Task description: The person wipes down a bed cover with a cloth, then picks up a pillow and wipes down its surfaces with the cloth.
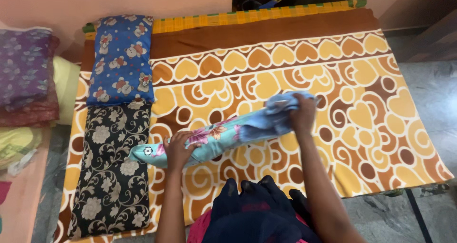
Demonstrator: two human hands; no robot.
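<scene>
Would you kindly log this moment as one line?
left hand: pressing floral pillow | right hand: gripping its blue cover end | surface: patterned bedsheet

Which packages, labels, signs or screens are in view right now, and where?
None can be made out in this view. On the bed only cloth things show: a floral pillow under the left hand and right hand, two more pillows on the left side, and folded fabrics beside the bed.

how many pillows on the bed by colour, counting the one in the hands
Blue pillow with bear print: 1
Black floral pillow: 1
Turquoise floral pillow, held by left hand and right hand: 1
Total: 3
</scene>
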